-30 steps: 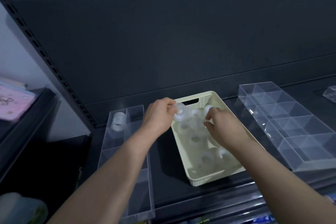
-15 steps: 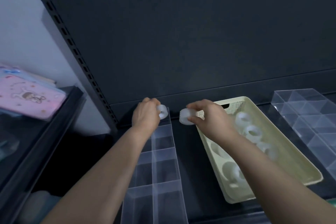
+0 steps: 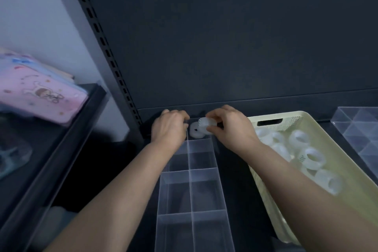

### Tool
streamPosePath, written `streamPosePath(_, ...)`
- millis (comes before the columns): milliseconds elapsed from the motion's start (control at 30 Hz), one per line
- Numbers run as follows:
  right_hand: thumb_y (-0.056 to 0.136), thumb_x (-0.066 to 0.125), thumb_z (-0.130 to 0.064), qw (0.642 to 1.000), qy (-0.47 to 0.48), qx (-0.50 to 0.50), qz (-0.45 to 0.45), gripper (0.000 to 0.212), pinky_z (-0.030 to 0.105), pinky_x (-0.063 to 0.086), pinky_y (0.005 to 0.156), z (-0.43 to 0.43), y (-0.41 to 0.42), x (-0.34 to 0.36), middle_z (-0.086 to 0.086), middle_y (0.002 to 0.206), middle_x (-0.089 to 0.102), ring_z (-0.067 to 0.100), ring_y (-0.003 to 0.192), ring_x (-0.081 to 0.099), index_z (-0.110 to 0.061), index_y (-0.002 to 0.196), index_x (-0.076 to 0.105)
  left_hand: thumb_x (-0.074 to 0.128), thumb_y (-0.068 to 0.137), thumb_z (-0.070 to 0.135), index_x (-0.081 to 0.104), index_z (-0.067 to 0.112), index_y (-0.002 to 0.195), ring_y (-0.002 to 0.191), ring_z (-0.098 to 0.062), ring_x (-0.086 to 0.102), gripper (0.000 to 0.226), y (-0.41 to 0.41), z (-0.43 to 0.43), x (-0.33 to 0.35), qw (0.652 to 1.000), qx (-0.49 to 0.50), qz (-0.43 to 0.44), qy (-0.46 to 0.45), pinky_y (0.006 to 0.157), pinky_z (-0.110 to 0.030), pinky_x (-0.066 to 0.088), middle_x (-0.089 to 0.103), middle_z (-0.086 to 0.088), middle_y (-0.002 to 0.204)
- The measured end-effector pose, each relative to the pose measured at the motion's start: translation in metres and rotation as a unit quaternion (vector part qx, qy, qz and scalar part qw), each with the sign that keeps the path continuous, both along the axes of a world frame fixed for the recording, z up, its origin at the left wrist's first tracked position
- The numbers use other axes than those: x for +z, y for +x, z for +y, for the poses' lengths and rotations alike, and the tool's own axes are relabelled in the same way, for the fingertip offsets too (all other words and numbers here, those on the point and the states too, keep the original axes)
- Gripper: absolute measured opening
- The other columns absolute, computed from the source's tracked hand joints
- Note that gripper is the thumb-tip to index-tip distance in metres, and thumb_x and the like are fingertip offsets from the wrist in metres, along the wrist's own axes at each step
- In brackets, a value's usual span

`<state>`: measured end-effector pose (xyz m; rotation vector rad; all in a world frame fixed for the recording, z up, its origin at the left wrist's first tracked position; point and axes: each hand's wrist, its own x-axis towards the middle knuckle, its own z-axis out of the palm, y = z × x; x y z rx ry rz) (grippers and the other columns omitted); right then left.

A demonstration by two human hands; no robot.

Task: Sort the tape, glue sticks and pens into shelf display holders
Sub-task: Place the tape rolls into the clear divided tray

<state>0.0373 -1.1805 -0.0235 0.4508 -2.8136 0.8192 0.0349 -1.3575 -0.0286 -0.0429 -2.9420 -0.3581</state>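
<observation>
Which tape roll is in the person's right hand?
The translucent white tape roll pinched by the right hand over the clear holder's rear compartment; the others lie in the cream basket.

Under both forearms lies the display holder [image 3: 196,188], clear glossy plastic with thin smooth dividing walls. The tape roll [image 3: 207,125] pinched in the right hand [image 3: 231,127] looks like frosted, translucent white plastic film; another roll [image 3: 195,130] just below it has the same milky finish. To the right of that hand, the basket [image 3: 335,141] is matt cream plastic, perforated near its handle slot. Behind the hands, the shelf back panel [image 3: 225,37] looks like dark matt painted metal. Far left of the left hand [image 3: 169,129], a pink pouch [image 3: 38,96] has a smooth, faintly shiny printed skin.
</observation>
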Motion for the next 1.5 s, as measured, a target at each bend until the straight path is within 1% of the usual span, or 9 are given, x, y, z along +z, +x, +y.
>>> streamPosePath(167,0.083,0.062,-0.026,0.989,0.125,0.047,-0.056,0.035,0.033,0.046,0.084,-0.026,-0.019,-0.010,0.001,0.116,0.055,0.023,0.109,0.055,-0.028,0.118,0.062,0.055,0.093,0.023,0.061,0.022,0.122,0.108,-0.021,0.053,0.029,0.020,-0.025,0.004,0.997,0.053,0.024,0.046,0.082,-0.032,0.044,0.065,0.000,0.116)
streamPosePath(300,0.082,0.067,-0.029,0.980,0.176,0.056,-0.069,0.038,0.031,0.043,0.088,-0.034,-0.028,-0.013,0.001,0.121,0.054,0.022,0.115,0.053,-0.030,0.120,0.062,0.054,0.093,0.020,0.061,0.022,0.120,0.109,-0.020,0.051,0.028,0.026,-0.026,0.006,0.998,0.048,-0.008,0.044,0.081,-0.031,0.044,0.063,0.000,0.117)
streamPosePath(533,0.076,0.073,-0.032,0.992,0.113,0.041,-0.049,0.031,0.031,0.049,0.079,-0.010,-0.018,0.002,-0.003,0.107,0.062,0.019,0.102,0.059,-0.030,0.107,0.068,0.052,0.095,0.018,0.062,0.022,0.119,0.112,-0.019,0.049,0.027,0.027,0.002,0.020,0.998,0.001,0.000,0.057,0.083,-0.028,0.041,0.062,0.001,0.120)
streamPosePath(667,0.083,0.065,-0.028,0.994,0.108,-0.010,0.011,0.023,0.029,0.049,0.078,0.042,0.000,0.015,-0.008,0.106,0.063,0.015,0.101,0.060,-0.033,0.106,0.068,0.054,0.094,0.021,0.063,0.024,0.118,0.111,-0.020,0.052,0.025,0.025,0.041,0.028,0.996,-0.045,0.016,0.072,0.088,-0.033,0.045,0.064,0.003,0.117)
streamPosePath(933,0.088,0.058,-0.020,0.982,0.137,-0.127,0.013,0.023,0.034,0.051,0.080,0.169,0.054,0.007,-0.007,0.106,0.069,0.019,0.101,0.060,-0.030,0.104,0.071,0.056,0.092,0.024,0.065,0.029,0.115,0.110,-0.017,0.052,0.025,0.037,0.134,0.024,0.989,-0.129,-0.017,0.064,0.085,-0.031,0.044,0.066,0.008,0.114)
streamPosePath(1133,0.085,0.061,-0.015,0.986,0.129,-0.109,-0.002,0.022,0.033,0.044,0.083,0.203,0.077,-0.016,-0.005,0.097,0.071,0.020,0.096,0.061,-0.026,0.100,0.073,0.056,0.090,0.024,0.062,0.029,0.118,0.119,-0.016,0.049,0.030,0.039,0.171,0.014,0.988,-0.143,-0.051,0.026,0.090,-0.031,0.043,0.063,0.008,0.121)
streamPosePath(1233,0.085,0.062,-0.015,0.987,0.135,-0.081,0.017,0.021,0.030,0.038,0.079,0.206,0.077,-0.023,-0.006,0.092,0.071,0.020,0.093,0.062,-0.025,0.100,0.073,0.057,0.090,0.024,0.062,0.022,0.118,0.117,-0.022,0.047,0.028,0.033,0.186,0.010,0.987,-0.127,-0.049,-0.081,0.086,-0.035,0.043,0.064,0.001,0.115)
streamPosePath(1333,0.089,0.056,-0.019,0.988,0.138,-0.066,0.022,0.024,0.029,0.032,0.081,0.207,0.078,-0.023,-0.008,0.099,0.070,0.017,0.099,0.059,-0.028,0.106,0.070,0.058,0.089,0.024,0.063,0.021,0.109,0.112,-0.022,0.046,0.021,0.025,0.195,0.005,0.980,-0.101,-0.046,-0.168,0.078,-0.031,0.034,0.065,0.000,0.108)
streamPosePath(1500,0.092,0.049,-0.022,0.988,0.142,-0.052,0.024,0.027,0.027,0.025,0.077,0.205,0.079,-0.022,-0.009,0.103,0.070,0.014,0.099,0.059,-0.031,0.109,0.068,0.061,0.085,0.023,0.058,0.021,0.084,0.105,-0.022,0.047,0.004,0.019,0.204,-0.002,0.977,-0.102,-0.047,-0.179,0.078,-0.030,0.031,0.063,0.000,0.101)
